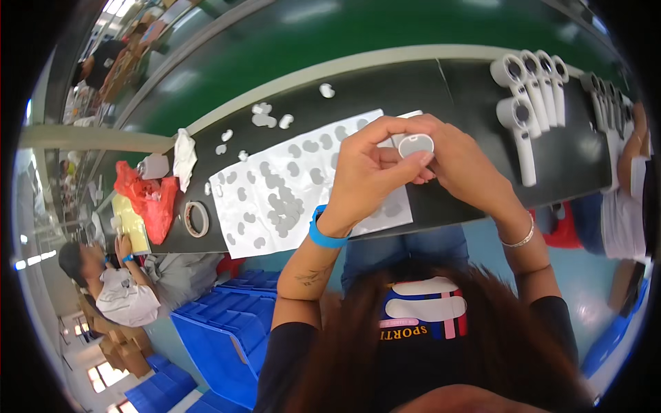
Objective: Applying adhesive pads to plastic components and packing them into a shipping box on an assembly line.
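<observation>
Both my hands meet above the workbench, around a small round piece (416, 145) with a grey face and a white rim. My left hand (385, 155) pinches it, the thumb lying along its lower edge. My right hand (458, 155) closes around it from the other side, and its fingers are partly hidden. Whatever lies behind the round face is out of sight. Beneath the hands is a white sheet (237, 206) scattered with grey kidney-shaped pieces (286, 213), several of them heaped together. More such pieces (264, 118) lie on the dark bench beyond the sheet.
White handheld devices with ring-shaped heads (523, 148) stand in a group at the right. On the left are a tape roll (196, 219), a red plastic bag (148, 206) and a white cloth (184, 160). Blue crates (220, 323) stand below the bench; people sit at both sides.
</observation>
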Motion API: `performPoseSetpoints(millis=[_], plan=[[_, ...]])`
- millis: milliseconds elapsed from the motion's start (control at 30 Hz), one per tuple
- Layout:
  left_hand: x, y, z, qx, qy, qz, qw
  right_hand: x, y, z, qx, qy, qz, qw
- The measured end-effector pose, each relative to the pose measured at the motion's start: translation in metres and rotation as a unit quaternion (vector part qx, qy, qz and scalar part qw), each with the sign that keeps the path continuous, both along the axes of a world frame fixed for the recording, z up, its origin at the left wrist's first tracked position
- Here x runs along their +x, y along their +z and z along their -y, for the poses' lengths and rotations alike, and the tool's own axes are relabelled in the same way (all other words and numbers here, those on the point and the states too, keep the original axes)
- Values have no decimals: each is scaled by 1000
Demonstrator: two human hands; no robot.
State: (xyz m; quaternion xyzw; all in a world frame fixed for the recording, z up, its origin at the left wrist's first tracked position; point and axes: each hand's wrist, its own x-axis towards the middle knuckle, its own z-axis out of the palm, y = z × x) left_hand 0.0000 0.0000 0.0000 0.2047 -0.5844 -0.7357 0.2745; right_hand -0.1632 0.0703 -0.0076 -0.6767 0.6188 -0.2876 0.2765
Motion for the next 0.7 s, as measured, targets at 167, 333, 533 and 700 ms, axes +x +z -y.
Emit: performPoseSetpoints(millis=[167, 333, 533, 700], plan=[[18, 21, 26, -14, 37, -36, 999, 12, 12, 44, -189, 58, -73, 978], [61, 12, 72, -175, 138, -51, 973, 18, 30, 68, -193, -14, -26, 981], [103, -10, 154, -449, 167, 163, 862, -31, -8, 53, -151, -62, -66, 984], [127, -64, 288, -597, 151, 344, 709, -32, -17, 32, -117, -85, -43, 989]])
